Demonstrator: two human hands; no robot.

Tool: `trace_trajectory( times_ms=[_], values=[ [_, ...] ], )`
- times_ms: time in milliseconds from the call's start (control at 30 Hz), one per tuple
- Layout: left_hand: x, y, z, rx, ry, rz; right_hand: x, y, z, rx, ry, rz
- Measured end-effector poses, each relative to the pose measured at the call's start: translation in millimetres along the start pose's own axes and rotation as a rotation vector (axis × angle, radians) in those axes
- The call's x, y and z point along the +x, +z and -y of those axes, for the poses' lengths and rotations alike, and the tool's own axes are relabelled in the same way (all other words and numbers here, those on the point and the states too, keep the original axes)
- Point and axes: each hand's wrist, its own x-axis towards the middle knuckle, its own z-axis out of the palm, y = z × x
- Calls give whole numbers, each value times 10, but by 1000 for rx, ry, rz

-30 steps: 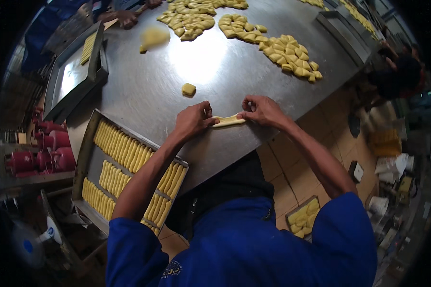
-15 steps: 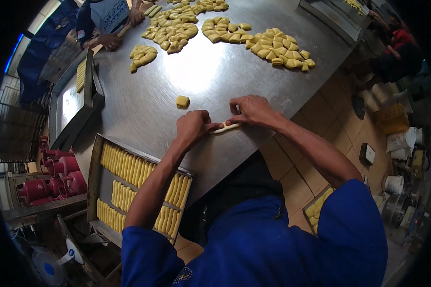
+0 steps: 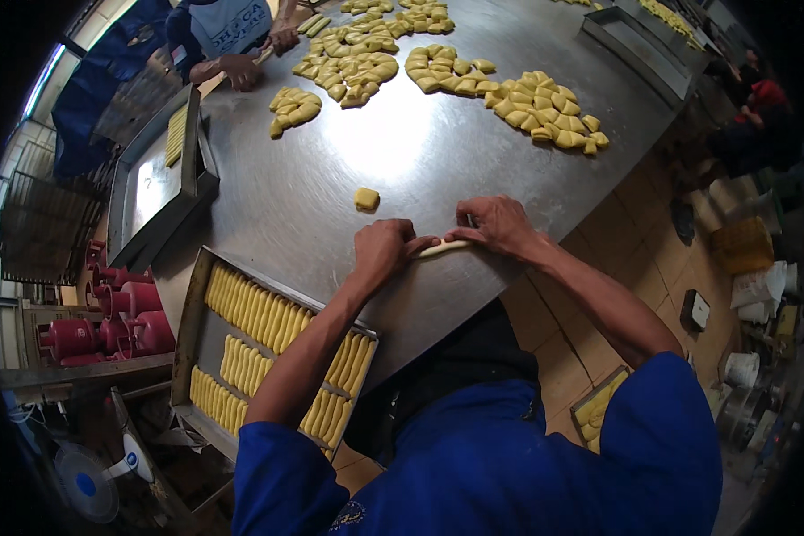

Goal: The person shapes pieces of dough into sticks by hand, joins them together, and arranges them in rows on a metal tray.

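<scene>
A thin pale-yellow dough strip (image 3: pixel 444 249) lies on the metal table near its front edge. My left hand (image 3: pixel 386 250) is closed at the strip's left part, its thumb pressing on the dough. At the other end my right hand (image 3: pixel 498 225) has its fingers curled, and its thumb also presses on the strip. Both thumb tips are close together over the middle of the dough. Beyond my left hand sits a single squarish dough piece (image 3: pixel 366 199). The undersides of my fingers are hidden.
A tray (image 3: pixel 288 304) of rolled dough sticks in rows is at my left, partly under my forearm. Another tray (image 3: pixel 196 183) stands beyond it. Cut dough pieces (image 3: pixel 545 109) spread across the far table (image 3: pixel 473 170). A co-worker's hands (image 3: pixel 241 70) work at the far left.
The whole view has shifted, so everything sits further right and lower. My hands stay on the dough strip, with the thumbs still pressing it.
</scene>
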Motion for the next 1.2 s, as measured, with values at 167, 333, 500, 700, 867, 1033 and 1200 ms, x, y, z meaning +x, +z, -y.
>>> trace_trajectory(
  times_ms=[167,333,500,700,867,1033,1200],
  values=[
    [1,-40,110,11,27,-30,65,11,-2,-8,77,85],
    [54,-40,13,78,-51,-21,102,-26,-3,-34,67,123],
    [90,-59,59,39,-65,2,54,19,-39,-67,-49,-24],
    [20,-36,71,61,-84,-56,109,15,52,-87,-50,-27],
    [-33,-123,202,-88,-78,-57,348,-59,24,114,178,192],
    [-489,-228,308,-437,-156,-195,797,324,404,148,-52,-23],
    [-573,-323,641,-973,-332,-341,1282,779,948,32,-180,-55]
  ],
)
